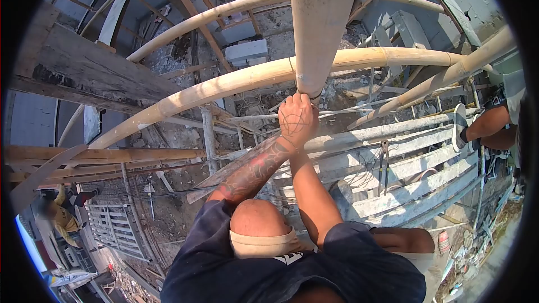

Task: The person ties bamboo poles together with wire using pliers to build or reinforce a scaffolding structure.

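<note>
My left hand (297,120), at the end of a tattooed forearm, is closed in a fist at the foot of a thick upright bamboo pole (323,22). What its fingers hold is hidden. My right forearm (315,199) rises to the same spot, and its hand is mostly covered by the left one. Just above my hands, a long curved bamboo pole (241,81) crosses the upright one, with thin dark wire around the crossing. Pincers with long handles (384,160) lie on the whitish slatted platform (387,202) to the right.
At the right edge a co-worker's leg and shoe (461,128) rest by the platform. A slanting bamboo pole (438,87) runs there too. Far below on the left is another person in yellow (67,219). Rubble and a pale block (247,51) lie on the ground below.
</note>
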{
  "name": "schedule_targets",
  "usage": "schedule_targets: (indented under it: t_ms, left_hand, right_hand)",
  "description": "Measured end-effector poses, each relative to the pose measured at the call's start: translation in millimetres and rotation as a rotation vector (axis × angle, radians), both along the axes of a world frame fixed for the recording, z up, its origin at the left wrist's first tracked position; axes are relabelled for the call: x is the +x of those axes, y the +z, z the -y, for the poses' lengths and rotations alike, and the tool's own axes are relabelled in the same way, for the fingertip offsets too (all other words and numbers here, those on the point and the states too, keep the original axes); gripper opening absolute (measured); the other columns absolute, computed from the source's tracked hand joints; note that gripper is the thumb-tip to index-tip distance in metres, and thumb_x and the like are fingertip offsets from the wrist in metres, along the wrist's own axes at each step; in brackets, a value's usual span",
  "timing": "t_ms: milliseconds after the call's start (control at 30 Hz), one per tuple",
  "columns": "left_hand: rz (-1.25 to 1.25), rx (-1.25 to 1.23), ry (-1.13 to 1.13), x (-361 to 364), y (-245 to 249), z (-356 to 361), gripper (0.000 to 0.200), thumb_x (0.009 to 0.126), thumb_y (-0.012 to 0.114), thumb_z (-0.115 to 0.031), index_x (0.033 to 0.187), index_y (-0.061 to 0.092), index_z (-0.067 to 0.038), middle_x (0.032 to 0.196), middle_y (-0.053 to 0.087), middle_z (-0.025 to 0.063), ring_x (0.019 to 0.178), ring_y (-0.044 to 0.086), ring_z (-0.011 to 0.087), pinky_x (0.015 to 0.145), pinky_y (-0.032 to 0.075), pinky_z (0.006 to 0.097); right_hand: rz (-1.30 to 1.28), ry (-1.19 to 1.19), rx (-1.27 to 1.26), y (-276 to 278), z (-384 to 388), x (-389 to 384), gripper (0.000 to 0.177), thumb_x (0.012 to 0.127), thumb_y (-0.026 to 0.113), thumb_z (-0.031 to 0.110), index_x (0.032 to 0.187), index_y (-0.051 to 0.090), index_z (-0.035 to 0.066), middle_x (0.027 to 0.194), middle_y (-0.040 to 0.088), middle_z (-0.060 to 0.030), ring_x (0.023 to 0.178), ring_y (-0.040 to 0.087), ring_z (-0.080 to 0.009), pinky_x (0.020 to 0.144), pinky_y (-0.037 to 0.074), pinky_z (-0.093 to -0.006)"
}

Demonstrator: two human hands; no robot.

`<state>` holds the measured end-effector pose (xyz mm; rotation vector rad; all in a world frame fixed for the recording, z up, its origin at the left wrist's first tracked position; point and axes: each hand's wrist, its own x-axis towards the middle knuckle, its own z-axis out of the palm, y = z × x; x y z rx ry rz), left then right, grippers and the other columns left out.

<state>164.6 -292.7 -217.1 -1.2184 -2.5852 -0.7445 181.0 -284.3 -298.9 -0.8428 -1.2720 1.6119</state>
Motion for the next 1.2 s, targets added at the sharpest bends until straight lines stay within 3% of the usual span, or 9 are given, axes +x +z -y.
schedule_targets:
  t_ms: [367,500,567,633,667,800,967,1100,1200]
  left_hand:
    - [-0.081,-0.327,-0.19,13,37,8,0.034,0.072,0.059,-0.029,0.086,0.06,0.002,0.085,0.053,0.016,0.086,0.052,0.03,0.07,0.04,0.0402]
    - [-0.175,-0.215,-0.262,9,43,21,0.032,0.075,0.057,-0.027,0.087,0.061,0.002,0.087,0.055,0.016,0.087,0.054,0.03,0.071,0.041,0.0409]
    - [0.262,0.021,-0.257,-3,58,32,0.026,0.078,0.055,-0.021,0.09,0.062,0.001,0.088,0.058,0.0151,0.082,0.057,0.0293,0.071,0.044,0.0397]
    - [0.507,0.332,-0.018,-38,27,34,0.022,0.083,0.055,-0.019,0.087,0.061,0.002,0.083,0.06,0.0132,0.075,0.06,0.0255,0.069,0.047,0.0354]
    - [0.659,0.344,0.039,-50,17,33,0.023,0.085,0.055,-0.021,0.088,0.061,0.002,0.082,0.059,0.0104,0.076,0.059,0.0202,0.068,0.047,0.0325]
    - [1.269,0.361,0.072,-71,-26,23,0.031,0.09,0.055,-0.029,0.096,0.058,0.002,0.088,0.06,0.0056,0.076,0.059,0.0119,0.069,0.049,0.0266]
    - [1.655,0.74,0.096,-67,-52,19,0.034,0.091,0.055,-0.03,0.101,0.053,0.002,0.093,0.058,0.0066,0.084,0.059,0.0137,0.069,0.05,0.0277]
    - [1.537,0.684,0.06,-75,-35,13,0.032,0.089,0.057,-0.029,0.1,0.055,0.001,0.089,0.059,0.0051,0.082,0.058,0.0113,0.072,0.049,0.0289]
    - [1.406,0.66,0.054,-55,-20,12,0.023,0.089,0.056,-0.02,0.097,0.057,0.002,0.083,0.059,0.0042,0.07,0.057,0.0092,0.059,0.049,0.0222]
  right_hand:
    - [-0.13,0.015,-0.028,12,-2,12,0.024,0.09,0.054,0.021,0.086,0.062,-0.002,0.083,0.063,-0.0146,0.075,0.061,-0.0255,0.068,0.046,-0.0355]
    - [-0.237,0.015,-0.059,19,-6,15,0.026,0.09,0.054,0.023,0.086,0.062,-0.001,0.083,0.064,-0.0154,0.075,0.061,-0.0268,0.068,0.046,-0.0361]
    - [-0.191,-0.027,0.025,22,-13,10,0.027,0.09,0.054,0.024,0.085,0.063,-0.001,0.083,0.064,-0.0158,0.074,0.061,-0.0274,0.068,0.046,-0.0364]
    - [0.439,-0.069,0.491,30,-20,15,0.031,0.09,0.054,0.028,0.084,0.063,-0.001,0.08,0.064,-0.019,0.073,0.061,-0.0322,0.066,0.046,-0.0388]
    - [0.502,-0.043,0.388,25,-22,14,0.037,0.091,0.052,0.034,0.084,0.064,-0.001,0.076,0.061,-0.0229,0.068,0.059,-0.0388,0.062,0.045,-0.0417]
    - [0.354,0.035,0.036,26,-23,15,0.038,0.091,0.054,0.033,0.077,0.062,-0.001,0.066,0.061,-0.0095,0.053,0.055,-0.0213,0.053,0.043,-0.0327]
    - [-0.511,0.249,-0.915,13,-27,13,0.023,0.09,0.057,0.028,0.082,0.056,0.007,0.063,0.05,0.0009,0.051,0.041,-0.0076,0.045,0.034,-0.0204]
    - [-0.985,0.315,-1.166,10,-21,5,0.02,0.093,0.052,0.022,0.081,0.053,0.006,0.065,0.05,0.0004,0.052,0.043,-0.0064,0.045,0.038,-0.0182]
    - [-1.216,0.358,-1.218,16,-13,-2,0.024,0.096,0.047,0.022,0.083,0.054,0.004,0.066,0.052,0.0007,0.054,0.046,-0.0054,0.047,0.042,-0.016]
